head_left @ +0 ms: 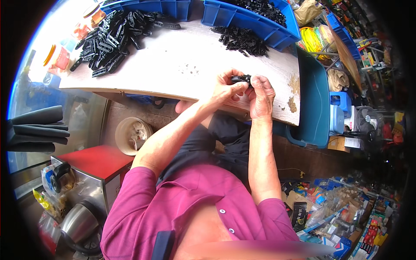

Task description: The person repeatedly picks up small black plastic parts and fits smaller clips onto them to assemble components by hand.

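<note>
Above the near edge of the pale table, both my hands meet around a small black plastic piece. My left hand pinches it between thumb and fingers. From the other side my right hand closes on the same piece, its thumb pressed close to the end. Much of the piece is hidden by the fingers. Beyond my hands lies a heap of tiny black plastic parts. At the far left of the table is a pile of long, slotted black plastic pieces.
Blue bins line the table's far side. Jars with orange lids stand at its left end. A teal tub adjoins the right edge. Below left are a white bucket, a red-topped cabinet and a steel kettle.
</note>
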Demonstrator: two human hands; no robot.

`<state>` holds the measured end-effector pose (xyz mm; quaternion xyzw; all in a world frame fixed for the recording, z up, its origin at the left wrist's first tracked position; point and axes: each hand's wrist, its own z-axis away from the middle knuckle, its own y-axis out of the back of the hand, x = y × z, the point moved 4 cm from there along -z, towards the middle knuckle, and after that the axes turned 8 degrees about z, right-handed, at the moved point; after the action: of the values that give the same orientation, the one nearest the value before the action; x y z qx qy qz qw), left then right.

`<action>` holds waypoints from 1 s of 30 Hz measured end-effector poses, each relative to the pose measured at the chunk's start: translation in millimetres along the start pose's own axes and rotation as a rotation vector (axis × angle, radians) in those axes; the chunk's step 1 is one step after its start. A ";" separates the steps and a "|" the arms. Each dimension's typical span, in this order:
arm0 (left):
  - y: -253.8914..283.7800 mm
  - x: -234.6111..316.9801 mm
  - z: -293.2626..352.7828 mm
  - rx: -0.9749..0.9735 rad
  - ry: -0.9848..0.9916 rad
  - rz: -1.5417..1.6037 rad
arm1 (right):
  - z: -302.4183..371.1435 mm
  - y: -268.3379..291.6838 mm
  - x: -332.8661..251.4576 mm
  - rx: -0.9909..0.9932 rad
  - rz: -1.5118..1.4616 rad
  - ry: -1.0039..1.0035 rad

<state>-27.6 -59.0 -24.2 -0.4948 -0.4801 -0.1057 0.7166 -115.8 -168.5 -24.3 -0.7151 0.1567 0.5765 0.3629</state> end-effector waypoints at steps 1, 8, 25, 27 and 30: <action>-0.9 -1.2 -1.0 -0.006 0.007 -0.009 | 0.0 -0.2 -0.1 -0.012 0.016 -0.006; 2.0 1.9 -6.2 -0.025 0.064 0.019 | -1.3 -2.6 -0.3 -0.038 0.031 -0.028; 4.1 2.6 -2.1 0.222 -0.059 0.149 | -5.8 -10.8 -10.9 -0.085 0.329 -0.162; 5.2 2.8 -1.2 0.219 -0.064 0.159 | -5.7 -12.9 -8.6 -0.124 0.291 -0.191; 3.3 3.0 1.1 0.145 -0.046 0.166 | -4.0 -14.5 -6.5 -0.042 0.298 -0.150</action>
<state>-24.7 -55.5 -23.8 -0.4821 -0.4602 0.0007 0.7456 -105.5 -162.5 -13.0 -0.6462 0.2214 0.6790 0.2690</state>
